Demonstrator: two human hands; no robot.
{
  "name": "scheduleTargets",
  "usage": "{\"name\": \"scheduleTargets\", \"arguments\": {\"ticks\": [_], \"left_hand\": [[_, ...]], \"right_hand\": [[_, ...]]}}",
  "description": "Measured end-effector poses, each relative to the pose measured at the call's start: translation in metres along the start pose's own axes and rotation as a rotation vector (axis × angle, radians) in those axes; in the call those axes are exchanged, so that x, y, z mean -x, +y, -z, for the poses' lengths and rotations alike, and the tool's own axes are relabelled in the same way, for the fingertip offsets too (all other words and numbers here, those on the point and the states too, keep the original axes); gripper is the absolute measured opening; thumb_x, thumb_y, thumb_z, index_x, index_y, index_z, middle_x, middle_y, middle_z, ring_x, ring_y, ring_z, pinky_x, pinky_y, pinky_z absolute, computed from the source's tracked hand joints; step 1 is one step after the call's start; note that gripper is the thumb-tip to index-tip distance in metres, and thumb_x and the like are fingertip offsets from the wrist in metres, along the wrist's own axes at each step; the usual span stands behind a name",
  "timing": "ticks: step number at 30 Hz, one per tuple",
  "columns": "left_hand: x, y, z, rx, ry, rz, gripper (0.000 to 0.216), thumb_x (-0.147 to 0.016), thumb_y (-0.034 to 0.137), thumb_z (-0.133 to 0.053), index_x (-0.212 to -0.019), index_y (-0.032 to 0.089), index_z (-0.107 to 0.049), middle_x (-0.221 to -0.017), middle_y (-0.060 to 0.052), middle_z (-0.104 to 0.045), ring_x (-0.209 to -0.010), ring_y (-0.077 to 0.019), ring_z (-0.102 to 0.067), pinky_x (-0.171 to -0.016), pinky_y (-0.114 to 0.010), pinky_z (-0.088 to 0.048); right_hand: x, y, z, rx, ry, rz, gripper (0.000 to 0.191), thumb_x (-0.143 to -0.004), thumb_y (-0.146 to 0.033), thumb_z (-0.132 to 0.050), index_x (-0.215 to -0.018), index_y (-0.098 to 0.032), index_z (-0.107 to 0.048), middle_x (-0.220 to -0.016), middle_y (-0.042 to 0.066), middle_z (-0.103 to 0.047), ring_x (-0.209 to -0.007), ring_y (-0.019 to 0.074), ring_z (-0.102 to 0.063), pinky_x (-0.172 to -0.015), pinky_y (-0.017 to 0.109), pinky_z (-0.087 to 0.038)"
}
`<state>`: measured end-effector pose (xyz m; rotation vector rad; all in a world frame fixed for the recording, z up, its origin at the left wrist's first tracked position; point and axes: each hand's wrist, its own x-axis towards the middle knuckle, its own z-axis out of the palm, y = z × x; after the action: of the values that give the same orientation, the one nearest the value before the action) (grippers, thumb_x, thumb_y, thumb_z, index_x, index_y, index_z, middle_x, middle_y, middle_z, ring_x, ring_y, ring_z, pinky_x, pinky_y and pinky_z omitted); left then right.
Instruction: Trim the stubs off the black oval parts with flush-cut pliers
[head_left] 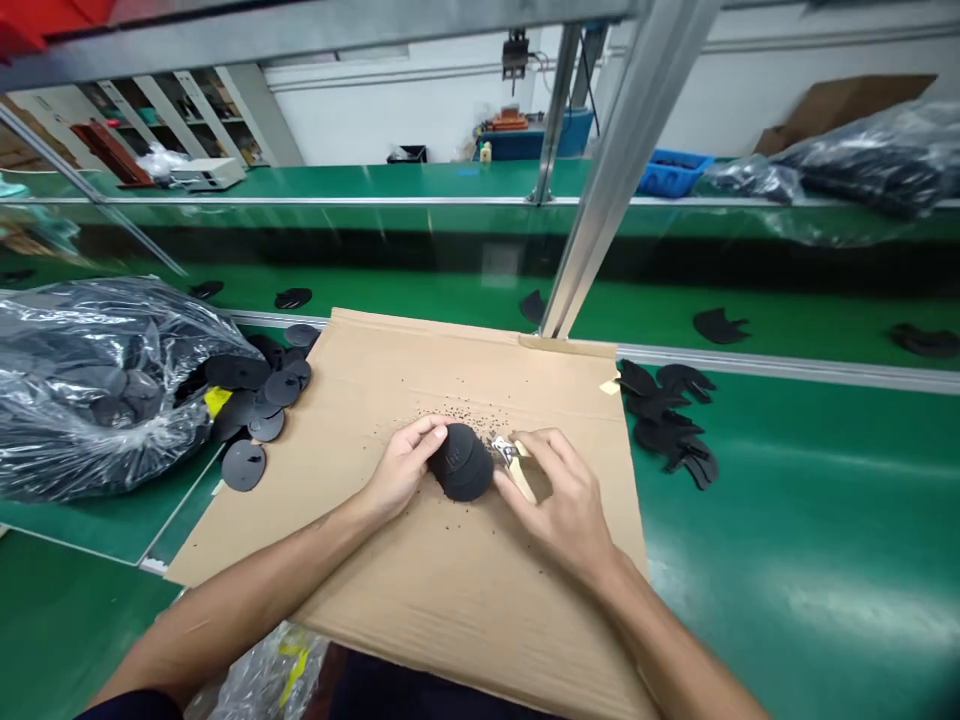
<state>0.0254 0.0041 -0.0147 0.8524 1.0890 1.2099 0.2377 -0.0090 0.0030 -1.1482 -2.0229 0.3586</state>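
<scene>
My left hand (406,462) grips a few overlapping round black discs (463,468) by their left side, thumb on top. A pair of small nippers (517,470) with cream handles and a metal head is in my right hand (566,495), the fingers curled loosely about the handles. The nippers' head points up and left, just right of the discs. Right-hand fingertips come close to the discs' right edge; whether they touch is unclear. Beneath both hands lies a cardboard sheet (480,590), with small black bits (472,412) scattered mostly beyond the discs.
At left, a clear plastic bag (97,390) of black discs spills loose discs (244,465) onto the cardboard's edge. Curved black pieces (667,420) lie in a pile on the green table at right. More pieces (720,325) rest on the green belt behind a metal post (600,200).
</scene>
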Motion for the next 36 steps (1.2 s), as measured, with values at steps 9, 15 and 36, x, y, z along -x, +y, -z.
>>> {"name": "scheduleTargets", "arguments": {"ticks": [9, 15, 36], "left_hand": [[0.001, -0.001, -0.004, 0.139, -0.072, 0.001, 0.039, -0.069, 0.048, -0.090, -0.080, 0.016, -0.069, -0.080, -0.001, -0.070, -0.075, -0.0123, -0.063, -0.074, -0.023, -0.051], [-0.002, 0.005, 0.007, 0.033, -0.234, 0.085, 0.044, -0.079, 0.059, -0.078, -0.093, 0.018, -0.077, -0.095, -0.008, -0.077, -0.086, -0.0209, -0.070, -0.082, -0.033, -0.057], [-0.229, 0.102, -0.009, -1.361, -0.021, -0.407, 0.017, -0.087, 0.023, -0.065, -0.095, 0.018, -0.079, -0.112, -0.010, -0.076, -0.105, -0.0275, -0.068, -0.096, -0.035, -0.049]], "right_hand": [[0.003, -0.007, -0.001, -0.270, -0.137, -0.077, 0.029, -0.084, -0.025, -0.073, -0.112, -0.021, -0.069, -0.113, 0.011, -0.066, -0.104, 0.0253, -0.068, -0.077, 0.034, -0.058], [0.012, -0.005, -0.005, -0.021, -0.074, 0.161, 0.034, -0.082, -0.024, -0.072, -0.115, -0.022, -0.066, -0.119, 0.012, -0.070, -0.104, 0.0249, -0.067, -0.086, 0.037, -0.054], [0.019, 0.002, -0.002, 0.260, -0.030, 0.182, 0.038, -0.082, -0.021, -0.068, -0.119, -0.021, -0.060, -0.128, 0.018, -0.064, -0.106, 0.0289, -0.064, -0.084, 0.040, -0.051]]}}
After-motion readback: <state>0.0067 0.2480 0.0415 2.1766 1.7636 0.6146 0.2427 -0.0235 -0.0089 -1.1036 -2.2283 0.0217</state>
